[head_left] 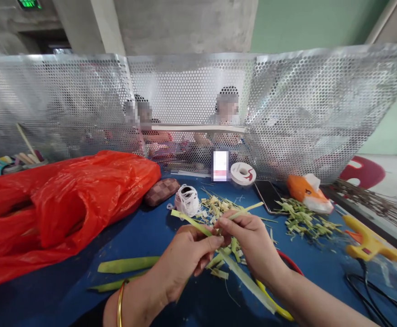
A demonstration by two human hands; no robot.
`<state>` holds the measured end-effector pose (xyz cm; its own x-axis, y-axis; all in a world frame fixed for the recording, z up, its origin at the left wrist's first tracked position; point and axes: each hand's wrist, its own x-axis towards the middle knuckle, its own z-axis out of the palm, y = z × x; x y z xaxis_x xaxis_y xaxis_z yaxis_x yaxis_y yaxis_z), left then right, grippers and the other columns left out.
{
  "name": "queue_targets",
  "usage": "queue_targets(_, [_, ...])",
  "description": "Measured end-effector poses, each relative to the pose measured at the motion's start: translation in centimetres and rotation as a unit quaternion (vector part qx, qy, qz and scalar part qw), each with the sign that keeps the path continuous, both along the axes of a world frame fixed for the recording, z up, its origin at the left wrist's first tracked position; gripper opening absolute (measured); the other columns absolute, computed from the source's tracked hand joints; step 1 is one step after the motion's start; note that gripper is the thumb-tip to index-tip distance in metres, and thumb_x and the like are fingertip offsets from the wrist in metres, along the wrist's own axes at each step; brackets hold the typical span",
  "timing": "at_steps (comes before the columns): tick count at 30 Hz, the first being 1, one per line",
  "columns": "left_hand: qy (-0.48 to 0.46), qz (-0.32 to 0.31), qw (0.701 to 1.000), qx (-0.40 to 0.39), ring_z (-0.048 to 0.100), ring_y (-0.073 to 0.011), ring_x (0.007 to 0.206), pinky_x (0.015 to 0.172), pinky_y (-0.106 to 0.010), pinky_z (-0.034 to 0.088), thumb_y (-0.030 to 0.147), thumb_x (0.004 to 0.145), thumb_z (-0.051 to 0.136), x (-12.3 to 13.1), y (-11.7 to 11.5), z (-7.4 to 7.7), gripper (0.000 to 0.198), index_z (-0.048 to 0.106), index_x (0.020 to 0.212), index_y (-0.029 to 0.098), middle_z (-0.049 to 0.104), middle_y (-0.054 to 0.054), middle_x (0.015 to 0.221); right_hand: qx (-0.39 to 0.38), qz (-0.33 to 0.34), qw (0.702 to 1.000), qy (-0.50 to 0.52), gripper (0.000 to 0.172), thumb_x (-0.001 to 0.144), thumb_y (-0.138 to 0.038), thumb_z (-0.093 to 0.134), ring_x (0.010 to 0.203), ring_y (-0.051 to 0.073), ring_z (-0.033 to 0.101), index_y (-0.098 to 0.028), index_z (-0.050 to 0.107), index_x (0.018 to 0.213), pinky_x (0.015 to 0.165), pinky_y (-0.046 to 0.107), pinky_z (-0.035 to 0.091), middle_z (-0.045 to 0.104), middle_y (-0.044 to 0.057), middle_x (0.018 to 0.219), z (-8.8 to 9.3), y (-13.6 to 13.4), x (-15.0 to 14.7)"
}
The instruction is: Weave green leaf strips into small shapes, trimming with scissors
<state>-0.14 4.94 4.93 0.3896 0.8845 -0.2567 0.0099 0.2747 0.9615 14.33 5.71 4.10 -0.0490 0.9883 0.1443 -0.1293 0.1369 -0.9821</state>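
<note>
1. Nearest, the left hand (195,254) rises from the bottom edge, a bangle (120,302) on its wrist.
2. Its grip is clamped, thumb on fingers, on a strip (246,284) of leaf that slants over the middle of the worktop (130,240), one end up to the left, the other down to the right.
3. The right hand (249,236) is just beside it, its grip together on a green length (253,208) pointing up to the right (whether it joins the strip, I cannot tell).
4. Under the right forearm a yellow handle (282,311) shows in part.
5. Two leaves (128,265) lie left of the left hand; a yellow glue gun (365,240) lies far right, with its cable (362,290).
6. Beyond the hands are pale scraps (220,205), a ball of white string (187,200) and a checked case (162,190), with a red bag (96,190) on the left.
7. To the right are clippings (302,220), a dark phone (266,196) and a tissue pack (305,193).
8. Farther back, a white spool (243,174) is near a perforated screen (191,86); two people show blurred behind it.
</note>
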Motion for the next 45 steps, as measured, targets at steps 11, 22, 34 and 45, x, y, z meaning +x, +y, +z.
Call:
queue_targets(11, [-0.021, 0.0, 1.0, -0.022, 0.027, -0.0044, 0.039, 0.04, -0.023, 0.014, 0.038, 0.072, 0.068, -0.1, -0.1, -0.3, 0.029, 0.054, 0.059, 0.016, 0.037, 0.007, 0.046, 0.002, -0.009, 1.0, -0.024, 0.022, 0.073, -0.032, 0.07, 0.051, 0.011, 0.051, -0.017, 0.068, 0.057, 0.048, 0.023, 0.042, 0.059, 0.0, 0.058, -0.1, 0.2, 0.1])
queue_targets(22, [-0.044, 0.045, 0.998, -0.023, 0.025, -0.0044, 0.043, 0.045, -0.024, 0.011, 0.042, 0.073, 0.069, -0.4, 0.3, -0.3, 0.031, 0.063, 0.067, 0.012, 0.039, 0.006, 0.051, 0.037, 0.124, 0.986, -0.104, 0.017, 0.074, -0.023, 0.069, 0.065, 0.013, 0.06, -0.02, 0.075, 0.089, 0.063, 0.028, 0.049, 0.07, 0.001, 0.079, 1.4, 1.7, 2.8])
queue_targets(34, [-0.015, -0.119, 0.987, -0.11, 0.039, -0.0047, 0.037, 0.038, -0.018, 0.028, 0.038, 0.082, 0.059, 0.2, -0.8, -1.0, 0.03, 0.072, 0.082, 0.011, 0.05, 0.002, 0.052, -0.149, 0.288, 0.945, 0.04, 0.021, 0.067, -0.028, 0.078, 0.035, 0.007, 0.051, -0.015, 0.068, 0.079, 0.032, 0.016, 0.037, 0.062, -0.004, 0.055, -0.8, 1.1, 1.8])
queue_targets(45, [0.019, -0.122, 0.99, -0.073, 0.047, -0.0055, 0.04, 0.04, -0.016, 0.04, 0.029, 0.077, 0.065, -0.1, -0.6, -0.7, 0.02, 0.072, 0.077, 0.011, 0.056, 0.001, 0.051, -0.119, 0.171, 0.977, 0.048, 0.022, 0.066, -0.029, 0.077, 0.033, 0.004, 0.04, -0.016, 0.059, 0.064, 0.029, 0.015, 0.028, 0.053, -0.007, 0.049, -0.4, 0.4, 0.8])
